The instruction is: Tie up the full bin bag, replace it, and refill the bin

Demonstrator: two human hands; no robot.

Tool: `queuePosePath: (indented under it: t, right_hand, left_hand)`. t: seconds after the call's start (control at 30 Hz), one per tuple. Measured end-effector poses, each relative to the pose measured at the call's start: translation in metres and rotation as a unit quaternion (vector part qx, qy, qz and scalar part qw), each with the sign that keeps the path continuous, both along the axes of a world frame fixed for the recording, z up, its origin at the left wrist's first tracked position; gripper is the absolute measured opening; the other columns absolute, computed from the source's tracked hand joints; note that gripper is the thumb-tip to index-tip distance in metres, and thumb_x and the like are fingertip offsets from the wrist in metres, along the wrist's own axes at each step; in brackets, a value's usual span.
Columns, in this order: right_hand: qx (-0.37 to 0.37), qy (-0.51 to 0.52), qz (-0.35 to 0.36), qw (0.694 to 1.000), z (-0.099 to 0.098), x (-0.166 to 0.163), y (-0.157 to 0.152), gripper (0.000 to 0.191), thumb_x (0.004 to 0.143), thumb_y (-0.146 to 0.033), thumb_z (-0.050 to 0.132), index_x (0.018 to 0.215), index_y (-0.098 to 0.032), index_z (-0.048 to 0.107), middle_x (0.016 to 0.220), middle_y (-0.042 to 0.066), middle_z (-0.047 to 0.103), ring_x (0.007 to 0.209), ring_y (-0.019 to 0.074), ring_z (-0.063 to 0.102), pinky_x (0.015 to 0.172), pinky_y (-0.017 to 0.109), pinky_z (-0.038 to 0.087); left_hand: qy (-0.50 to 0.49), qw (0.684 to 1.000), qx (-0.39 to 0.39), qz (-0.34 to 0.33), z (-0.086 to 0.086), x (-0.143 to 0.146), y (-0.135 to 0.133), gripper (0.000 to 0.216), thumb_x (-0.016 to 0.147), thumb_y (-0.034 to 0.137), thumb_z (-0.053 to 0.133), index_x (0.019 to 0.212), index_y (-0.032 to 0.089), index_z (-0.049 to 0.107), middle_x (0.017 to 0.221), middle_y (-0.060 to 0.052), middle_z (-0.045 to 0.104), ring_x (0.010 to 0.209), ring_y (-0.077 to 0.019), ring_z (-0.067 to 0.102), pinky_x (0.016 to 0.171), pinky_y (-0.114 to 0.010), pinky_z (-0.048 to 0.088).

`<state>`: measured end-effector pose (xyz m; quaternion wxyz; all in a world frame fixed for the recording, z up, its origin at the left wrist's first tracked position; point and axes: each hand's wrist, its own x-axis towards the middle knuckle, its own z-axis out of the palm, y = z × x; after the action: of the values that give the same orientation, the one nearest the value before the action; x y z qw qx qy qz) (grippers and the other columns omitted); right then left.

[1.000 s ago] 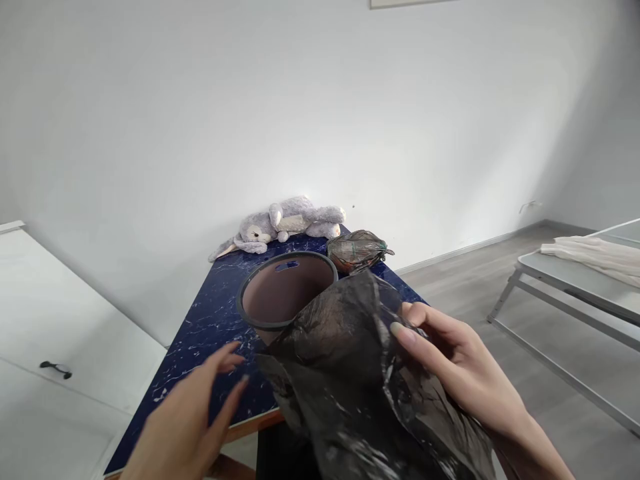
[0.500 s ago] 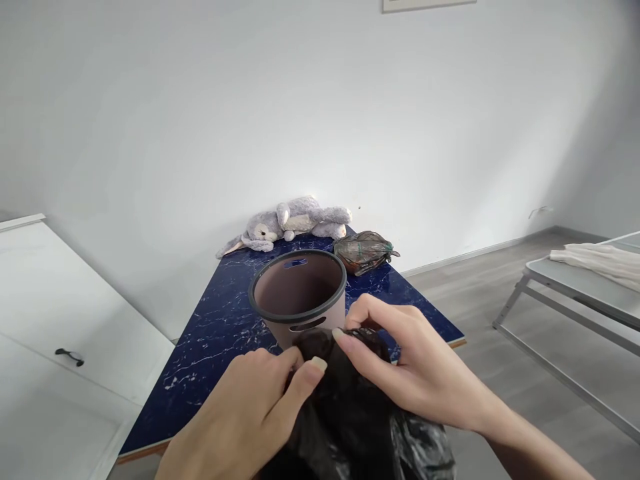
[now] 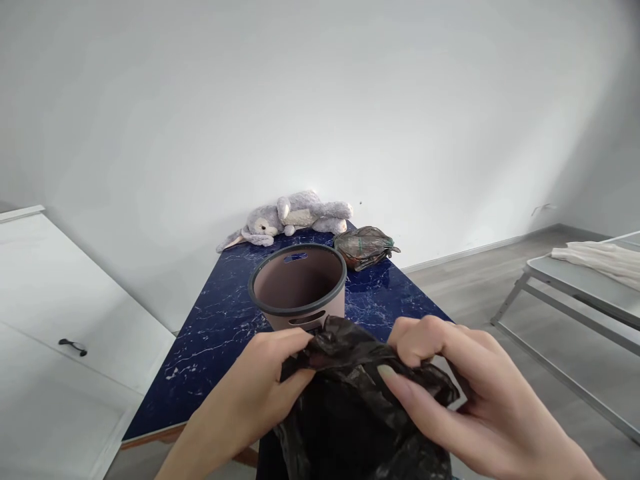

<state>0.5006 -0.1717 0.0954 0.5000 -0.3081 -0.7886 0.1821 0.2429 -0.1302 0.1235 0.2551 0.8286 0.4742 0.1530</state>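
A black plastic bag (image 3: 355, 393) hangs loose and crumpled on the near side of the bin, its gathered upper edge overlapping the bin's front wall in view; whether the two touch cannot be told. The left hand (image 3: 255, 383), nearer than the bin and a little to its left, pinches one side of that edge between thumb and bent forefinger. The right hand (image 3: 465, 383), nearer than the bin and to its right, grips the other side of the edge, thumb below and curled fingers above. The bin (image 3: 299, 311) itself stands upright, brownish with a dark rim and slots for handles front and back, on a blue marbled table (image 3: 200, 360). Just beside the bin, to its right and slightly behind, lies a knotted dark see-through bag (image 3: 365, 248) with something inside. Behind the bin, a grey plush rabbit (image 3: 290, 217) lies along the table's far end, by the pale wall (image 3: 300, 100). Well left of the bin is a white cabinet (image 3: 65, 287) with a black handle (image 3: 73, 347); well to its right, a metal-legged stand (image 3: 575, 270) bears a white cloth (image 3: 600, 256).
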Motion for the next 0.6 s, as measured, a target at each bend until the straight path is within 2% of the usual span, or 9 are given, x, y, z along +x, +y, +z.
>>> queuePosePath:
  t: [0.13,0.2,0.27,0.37,0.43,0.5,0.6]
  right_hand:
    - [-0.026,-0.061,-0.034,0.997,-0.011,0.01,-0.007,0.033,0.089,-0.005,0.061,0.094,-0.028,0.038,0.083,-0.006,0.053,0.068,0.0115,0.048,0.06,0.022,0.041]
    - [-0.048,-0.091,-0.041,0.994,-0.017,0.015,-0.007,0.036,0.081,0.001,0.054,0.094,-0.028,0.038,0.086,-0.006,0.055,0.071,0.0119,0.053,0.063,0.022,0.045]
    - [-0.07,-0.114,-0.061,0.989,-0.023,0.02,-0.005,0.039,0.074,0.003,0.049,0.093,-0.029,0.036,0.085,-0.006,0.056,0.071,0.0126,0.055,0.062,0.022,0.045]
    - [-0.088,-0.151,-0.111,0.978,-0.03,0.028,-0.001,0.038,0.074,0.0,0.048,0.095,-0.029,0.036,0.087,-0.005,0.058,0.072,0.0145,0.055,0.061,0.024,0.045]
    - [-0.09,-0.18,-0.145,0.969,-0.034,0.034,0.001,0.036,0.076,-0.003,0.049,0.098,-0.029,0.037,0.087,-0.005,0.058,0.073,0.0156,0.054,0.06,0.024,0.043]
    - [-0.093,-0.204,-0.177,0.958,-0.038,0.04,0.002,0.037,0.075,-0.003,0.048,0.099,-0.029,0.037,0.084,-0.005,0.055,0.071,0.016,0.05,0.058,0.024,0.04]
    - [-0.086,-0.229,-0.232,0.941,-0.043,0.048,0.003,0.035,0.075,-0.005,0.048,0.095,-0.029,0.034,0.078,-0.006,0.049,0.065,0.0161,0.042,0.054,0.025,0.036]
  left_hand:
    - [-0.114,0.987,-0.034,0.106,0.018,0.003,-0.007,0.028,0.102,0.049,0.059,0.119,0.031,0.072,0.118,-0.002,0.078,0.104,-0.025,0.072,0.08,-0.027,0.056]
    - [-0.185,0.972,-0.033,0.143,0.025,0.006,-0.013,0.035,0.101,0.055,0.061,0.125,0.031,0.068,0.12,-0.004,0.077,0.108,-0.0255,0.071,0.086,-0.027,0.057]
    - [-0.234,0.957,-0.011,0.17,0.03,0.009,-0.018,0.035,0.1,0.056,0.062,0.123,0.031,0.066,0.117,-0.004,0.076,0.107,-0.0245,0.069,0.085,-0.026,0.057]
    - [-0.271,0.942,0.022,0.199,0.032,0.014,-0.023,0.031,0.098,0.057,0.063,0.114,0.03,0.065,0.098,-0.002,0.072,0.088,-0.0202,0.066,0.072,-0.022,0.055]
    - [-0.302,0.929,0.027,0.212,0.033,0.016,-0.024,0.03,0.097,0.057,0.065,0.111,0.03,0.062,0.082,0.001,0.065,0.073,-0.0168,0.06,0.061,-0.02,0.049]
    - [-0.348,0.91,0.007,0.226,0.034,0.016,-0.024,0.031,0.094,0.055,0.071,0.11,0.031,0.06,0.072,0.004,0.059,0.061,-0.0137,0.054,0.051,-0.019,0.042]
    - [-0.404,0.88,-0.044,0.248,0.037,0.012,-0.022,0.038,0.086,0.052,0.08,0.109,0.031,0.057,0.067,0.006,0.057,0.049,-0.0105,0.048,0.043,-0.018,0.036]
